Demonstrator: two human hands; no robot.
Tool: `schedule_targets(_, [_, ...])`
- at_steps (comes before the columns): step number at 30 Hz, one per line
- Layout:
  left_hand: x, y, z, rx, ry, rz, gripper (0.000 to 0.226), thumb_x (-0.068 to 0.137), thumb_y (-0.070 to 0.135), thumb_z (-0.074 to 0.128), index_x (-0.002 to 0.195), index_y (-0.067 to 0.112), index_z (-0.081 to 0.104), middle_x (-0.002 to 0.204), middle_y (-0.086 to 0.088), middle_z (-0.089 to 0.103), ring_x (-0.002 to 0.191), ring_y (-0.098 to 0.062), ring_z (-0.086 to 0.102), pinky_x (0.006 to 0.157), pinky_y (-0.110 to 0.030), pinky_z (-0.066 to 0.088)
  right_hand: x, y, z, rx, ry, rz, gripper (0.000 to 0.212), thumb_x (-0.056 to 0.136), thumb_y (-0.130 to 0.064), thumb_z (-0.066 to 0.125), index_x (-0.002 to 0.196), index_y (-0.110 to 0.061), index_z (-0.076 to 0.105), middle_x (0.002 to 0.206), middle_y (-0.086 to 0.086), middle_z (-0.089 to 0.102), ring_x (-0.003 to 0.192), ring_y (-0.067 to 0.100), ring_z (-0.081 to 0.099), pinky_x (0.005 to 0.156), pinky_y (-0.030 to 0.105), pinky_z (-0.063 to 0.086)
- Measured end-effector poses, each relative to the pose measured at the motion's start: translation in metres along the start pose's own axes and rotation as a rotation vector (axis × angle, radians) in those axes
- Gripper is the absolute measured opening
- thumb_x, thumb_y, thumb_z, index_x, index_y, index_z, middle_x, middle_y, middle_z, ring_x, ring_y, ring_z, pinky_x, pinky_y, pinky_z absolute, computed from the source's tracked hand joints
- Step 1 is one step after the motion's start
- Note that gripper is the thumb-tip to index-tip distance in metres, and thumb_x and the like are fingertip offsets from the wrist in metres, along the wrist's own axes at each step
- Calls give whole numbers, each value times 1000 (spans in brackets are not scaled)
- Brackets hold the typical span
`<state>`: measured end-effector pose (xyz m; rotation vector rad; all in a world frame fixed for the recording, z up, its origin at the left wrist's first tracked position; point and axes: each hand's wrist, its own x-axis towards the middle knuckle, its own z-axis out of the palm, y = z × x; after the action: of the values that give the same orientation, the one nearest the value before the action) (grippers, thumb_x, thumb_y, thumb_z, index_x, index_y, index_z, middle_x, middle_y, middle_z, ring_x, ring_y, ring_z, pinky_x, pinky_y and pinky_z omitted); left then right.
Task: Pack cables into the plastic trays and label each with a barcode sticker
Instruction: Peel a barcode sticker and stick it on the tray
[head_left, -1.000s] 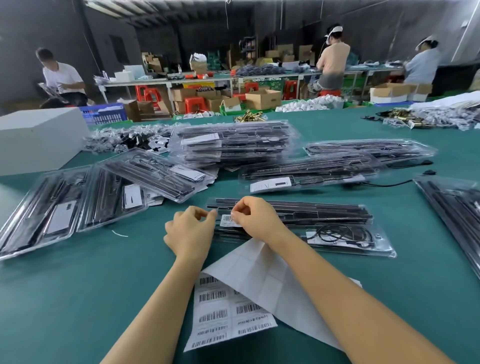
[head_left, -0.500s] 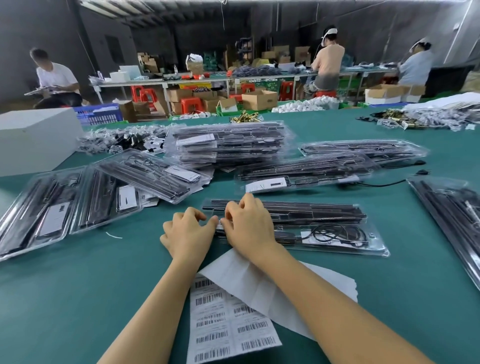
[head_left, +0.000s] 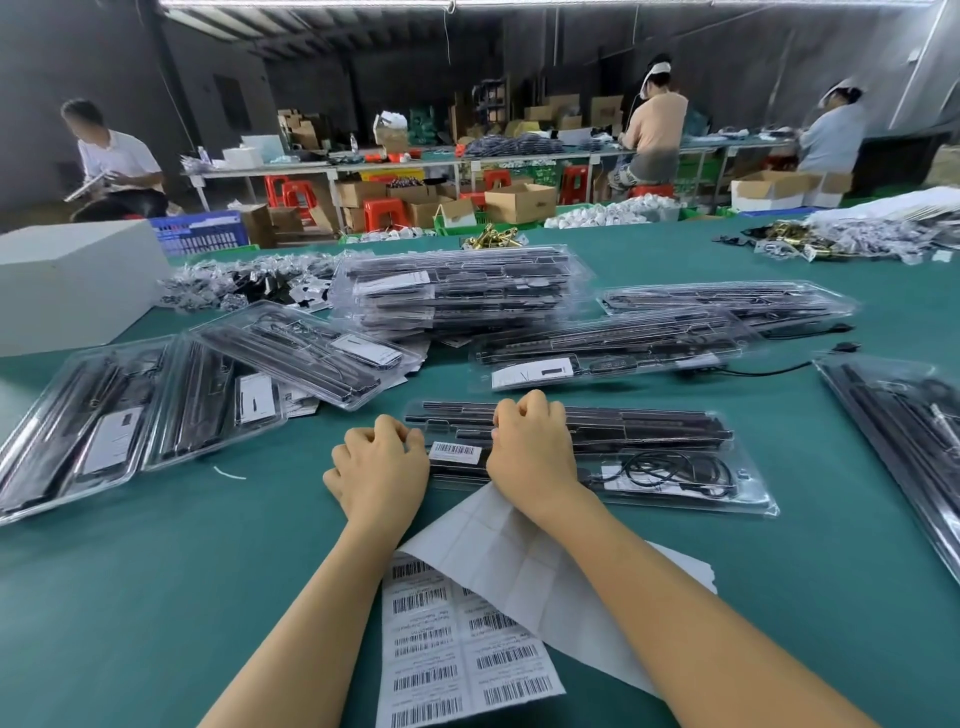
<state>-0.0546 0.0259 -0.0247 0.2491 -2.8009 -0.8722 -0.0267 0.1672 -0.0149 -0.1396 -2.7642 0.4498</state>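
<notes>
A clear plastic tray (head_left: 670, 470) packed with black cables lies flat on the green table in front of me. A white barcode sticker (head_left: 454, 451) sits flat on its left end. My left hand (head_left: 379, 470) rests at the tray's left edge with its fingers curled, touching the tray beside the sticker. My right hand (head_left: 532, 447) lies on the tray just right of the sticker, fingers curled, thumb side against the sticker's end. Neither hand holds anything that I can see. A sheet of barcode stickers (head_left: 467, 665) lies under my forearms, its upper part (head_left: 519, 561) folded over to show its blank side.
Packed trays lie at the left (head_left: 119, 415), in a stack behind (head_left: 457, 291) and at the right (head_left: 904, 421). A white box (head_left: 72, 280) stands at the far left. Bagged parts (head_left: 857, 241) lie far right. People work at benches behind.
Both hands pinched the sticker over the tray a second ago. It now lies stuck flat on the tray, and the hands have parted to either side of it.
</notes>
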Motion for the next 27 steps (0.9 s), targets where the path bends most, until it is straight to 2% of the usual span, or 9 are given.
schedule_targets(3, [0, 0, 0, 19, 14, 37, 31, 92, 55, 46, 96, 25, 48, 120, -7, 50, 113, -30, 42, 94, -41, 28, -1, 5, -1, 19, -12, -21, 21, 85, -3, 46, 105, -8, 52, 114, 8, 46, 93, 23, 33, 75, 27, 26])
schedule_targets(7, [1, -5, -2, -148, 38, 88, 24, 89, 45, 60, 99, 24, 54, 114, -5, 55, 107, -30, 50, 90, -39, 36, 0, 9, 2, 20, 19, -48, 20, 98, -23, 43, 108, -10, 55, 116, 7, 49, 99, 24, 40, 85, 30, 31])
schedule_targets(10, [1, -6, -3, -412, 116, 107, 6, 89, 21, 62, 91, 25, 58, 109, -4, 57, 97, -22, 55, 80, -33, 42, -2, 7, 0, -56, 12, -101, 47, 96, -52, 38, 111, -11, 55, 115, 7, 49, 102, 25, 41, 87, 33, 34])
schedule_targets(13, [2, -5, -8, -719, 188, -29, 24, 86, 4, 54, 81, 26, 61, 99, -1, 59, 67, 3, 57, 54, -13, 41, -10, -3, -3, -187, -6, -159, 81, 80, -81, 23, 113, -13, 54, 112, 9, 52, 103, 27, 43, 83, 36, 38])
schedule_targets(15, [6, -4, -11, -961, 193, -177, 27, 85, -3, 53, 79, 22, 61, 93, -4, 60, 61, -2, 54, 54, -13, 43, -14, -10, -2, -228, -36, -166, 90, 72, -88, 22, 117, -16, 52, 118, 10, 52, 109, 29, 42, 86, 39, 38])
schedule_targets(19, [13, -4, -19, -1434, 69, -417, 21, 88, -12, 50, 81, 5, 59, 84, -13, 59, 90, -24, 62, 78, -27, 54, -15, -15, -1, -253, -15, -166, 69, 82, -69, 47, 130, -20, 43, 128, 11, 47, 116, 33, 38, 91, 44, 33])
schedule_targets(21, [14, -2, -23, -1533, 15, -433, 17, 90, -10, 47, 87, 3, 58, 86, -12, 60, 92, -24, 63, 78, -30, 53, -16, -16, -1, -268, 3, -161, 58, 88, -50, 53, 135, -19, 38, 129, 13, 46, 115, 34, 39, 90, 43, 32])
schedule_targets(24, [10, 4, -26, -1715, -43, -492, 12, 93, -6, 47, 90, 0, 56, 89, -11, 58, 88, -21, 63, 83, -34, 53, -18, -16, -4, -334, 45, -155, 59, 85, -16, 52, 141, -16, 32, 127, 14, 47, 111, 34, 43, 90, 41, 33])
schedule_targets(27, [7, 10, -31, -1825, -38, -513, 10, 94, -2, 47, 89, -1, 56, 88, -12, 57, 82, -20, 63, 87, -34, 53, -15, -13, -14, -276, 145, -119, 57, 83, -5, 48, 138, -17, 37, 122, 9, 53, 109, 31, 48, 89, 39, 34])
